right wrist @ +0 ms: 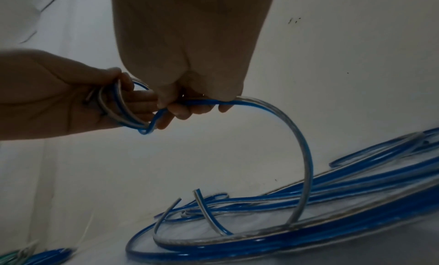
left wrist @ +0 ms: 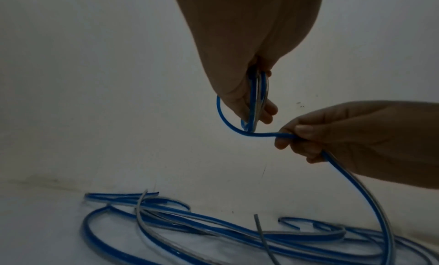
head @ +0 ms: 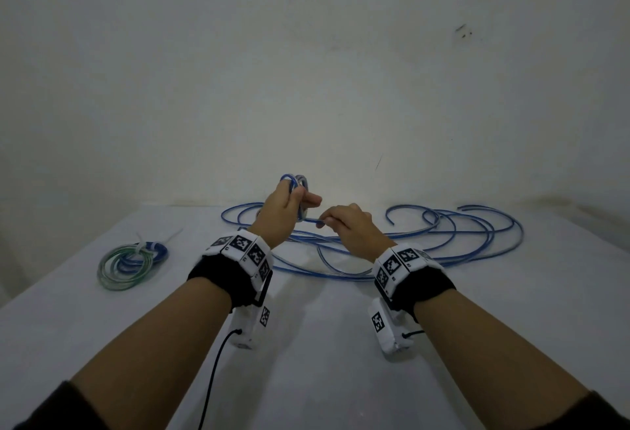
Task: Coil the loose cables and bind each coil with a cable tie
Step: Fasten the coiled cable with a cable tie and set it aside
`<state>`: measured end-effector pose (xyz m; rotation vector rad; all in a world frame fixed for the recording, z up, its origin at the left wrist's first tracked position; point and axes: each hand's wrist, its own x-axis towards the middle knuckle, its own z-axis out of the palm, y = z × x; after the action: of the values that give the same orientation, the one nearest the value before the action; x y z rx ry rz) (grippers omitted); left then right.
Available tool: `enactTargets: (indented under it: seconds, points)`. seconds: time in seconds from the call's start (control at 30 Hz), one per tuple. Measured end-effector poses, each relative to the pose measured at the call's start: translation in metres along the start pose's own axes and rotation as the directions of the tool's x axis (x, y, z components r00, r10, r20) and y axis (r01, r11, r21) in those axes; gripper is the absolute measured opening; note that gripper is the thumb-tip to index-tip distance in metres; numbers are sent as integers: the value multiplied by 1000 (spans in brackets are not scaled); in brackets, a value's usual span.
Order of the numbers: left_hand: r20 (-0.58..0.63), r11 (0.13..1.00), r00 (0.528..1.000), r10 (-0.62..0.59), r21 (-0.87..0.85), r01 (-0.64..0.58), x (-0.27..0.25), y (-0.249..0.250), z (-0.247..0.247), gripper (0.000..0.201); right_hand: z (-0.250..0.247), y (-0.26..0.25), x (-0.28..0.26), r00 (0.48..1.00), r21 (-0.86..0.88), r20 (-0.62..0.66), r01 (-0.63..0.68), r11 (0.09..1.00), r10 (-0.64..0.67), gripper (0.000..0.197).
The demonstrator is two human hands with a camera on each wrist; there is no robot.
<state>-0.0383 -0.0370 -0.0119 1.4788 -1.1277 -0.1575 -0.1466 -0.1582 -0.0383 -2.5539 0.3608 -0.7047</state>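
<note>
My left hand [head: 288, 203] is raised above the table and grips a small coil of blue-and-clear cable [head: 296, 181], its loops wound over the fingers [right wrist: 140, 98]. Just to its right, my right hand [head: 344, 221] pinches the same blue cable [left wrist: 263, 134] where it leaves the coil. From that hand the cable arcs down [right wrist: 301, 147] to a loose tangle of blue cables [head: 426, 235] spread across the back of the table. In the left wrist view the coil [left wrist: 255, 100] hangs between thumb and fingers.
A finished green coil [head: 124, 267] and a blue coil [head: 153, 252] bound with a white cable tie [head: 145, 245] lie at the left of the white table [head: 306, 344]. A pale wall rises directly behind. Both wrists carry marker-covered camera bands.
</note>
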Motion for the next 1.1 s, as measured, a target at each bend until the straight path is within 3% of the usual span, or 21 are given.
enactTargets:
  seconds: [0.13,0.27,0.33,0.5,0.67,0.8,0.87,0.97,1.1]
  points:
    - [81,981,996,26,189,-41,-1,-2,2,17,-2,-5,-3,999,103,9,48,994,-49,13]
    - [159,862,987,10,499,-90,-2,-6,3,19,-1,-10,-6,986,162,-21,166,973,-165,20]
    - [181,853,983,-27,517,-72,-3,-9,2,20,-3,-11,-5,981,161,-46,194,968,-189,18]
    - [112,837,989,-100,546,23,-4,-14,-7,25,-9,-1,-1,969,-116,-145,186,976,-202,8]
    - [132,764,979,-153,645,33,-8,-12,-17,28,-14,13,-9,931,-441,-244,144,886,-273,8]
    - [122,728,969,-217,681,77,-9,-14,-23,36,-19,24,-11,929,-560,-175,178,810,-325,10]
    - [132,709,963,-234,701,76,-8,-15,-23,37,-21,22,-14,954,-519,-119,176,836,-275,14]
    - [168,674,952,-257,737,52,-7,-17,-24,37,-22,20,-17,992,-452,-90,42,891,-93,21]
    - [191,613,939,-285,790,25,-7,-16,-26,42,-20,20,-17,998,-445,-49,4,896,-29,14]
